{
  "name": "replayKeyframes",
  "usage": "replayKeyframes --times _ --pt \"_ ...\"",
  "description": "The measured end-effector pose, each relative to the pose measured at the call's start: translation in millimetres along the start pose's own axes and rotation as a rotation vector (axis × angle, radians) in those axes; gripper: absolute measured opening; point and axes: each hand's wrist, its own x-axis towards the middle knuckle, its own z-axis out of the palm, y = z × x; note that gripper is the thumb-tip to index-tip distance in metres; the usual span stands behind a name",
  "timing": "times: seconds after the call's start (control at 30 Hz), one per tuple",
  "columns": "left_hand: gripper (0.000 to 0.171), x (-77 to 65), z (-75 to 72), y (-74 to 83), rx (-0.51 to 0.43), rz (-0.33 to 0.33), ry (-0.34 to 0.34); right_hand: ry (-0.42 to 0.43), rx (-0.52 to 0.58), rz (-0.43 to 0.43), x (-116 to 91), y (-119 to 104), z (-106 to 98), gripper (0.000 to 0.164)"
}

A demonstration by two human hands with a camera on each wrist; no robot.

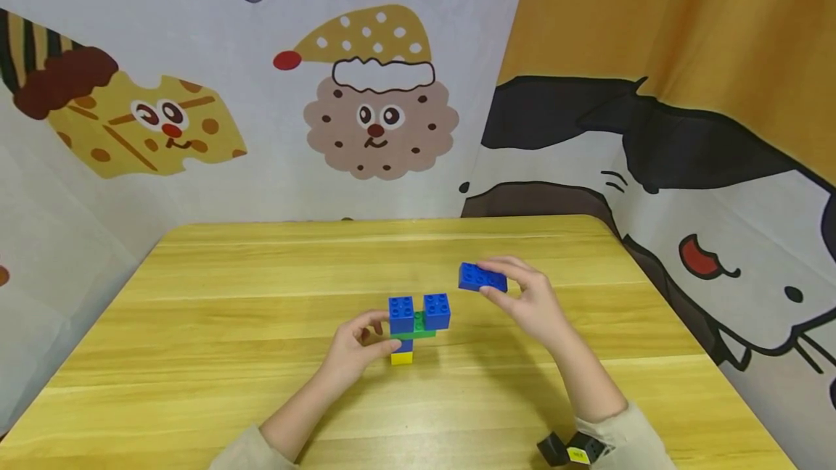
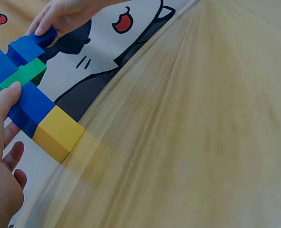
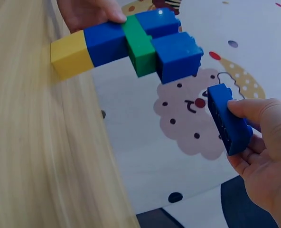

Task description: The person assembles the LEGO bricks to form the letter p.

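A toy building-brick stack stands upright on the wooden table. Its base is a yellow brick (image 1: 401, 358), with a blue brick (image 2: 35, 105) above. Across them lies a flat green brick (image 3: 141, 52), which carries two blue bricks side by side, a left one (image 1: 401, 315) and a right one (image 1: 437, 311), with a gap between. My left hand (image 1: 355, 345) holds the stack from the left, its thumb near the green brick. Apart from the stack, my right hand (image 1: 529, 296) pinches a long, flat blue brick (image 3: 226, 118) between thumb and fingers, higher and to the right.
The wooden table (image 1: 228, 296) has a far edge against a cartoon-printed cloth (image 1: 215, 194). Near the front right, beside the right sleeve (image 1: 627, 441), is a black object (image 1: 554, 448) with a yellow label.
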Motion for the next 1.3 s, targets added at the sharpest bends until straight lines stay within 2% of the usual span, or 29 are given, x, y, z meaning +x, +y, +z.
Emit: replayKeyframes --times 0.53,0.9,1.3 --pt "0.034 0.6 -0.6 0.1 -0.003 0.025 -0.014 -0.019 0.059 -0.145 5.2 -29.5 11.0 0.035" --pt "0.033 1.5 -0.9 0.5 -0.005 0.012 -0.018 -0.096 0.097 -0.181 14.7 -46.8 20.6 0.033" --pt "0.033 1.0 -2.6 1.1 -0.007 0.051 -0.019 -0.184 0.119 -0.177 23.6 -54.2 36.3 0.031"
